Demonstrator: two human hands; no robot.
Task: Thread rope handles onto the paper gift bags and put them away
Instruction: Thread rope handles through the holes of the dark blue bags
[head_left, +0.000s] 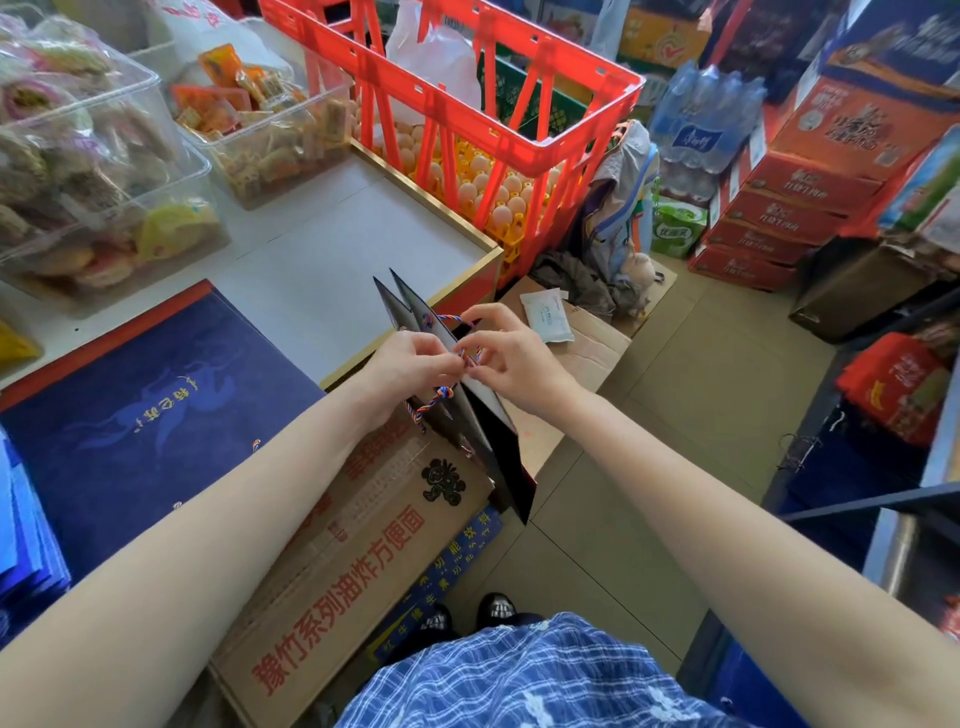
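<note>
A dark paper gift bag (483, 431) hangs upright between my hands, seen edge-on over the counter corner and a carton. A twisted red, white and blue rope handle (439, 397) runs through its top. My left hand (410, 364) pinches the rope at the bag's upper edge, with a loose end dangling below it. My right hand (506, 353) pinches the same rope from the other side, where a loop (449, 318) arches above the bag. A stack of flat navy gift bags (150, 410) lies on the counter to the left.
Clear tubs of snacks (93, 171) stand on the grey counter (332, 270). A red crate (483, 104) sits over trays of eggs. A printed brown carton (363, 535) stands below the bag. Bottled water, red cartons and a flattened box crowd the floor to the right.
</note>
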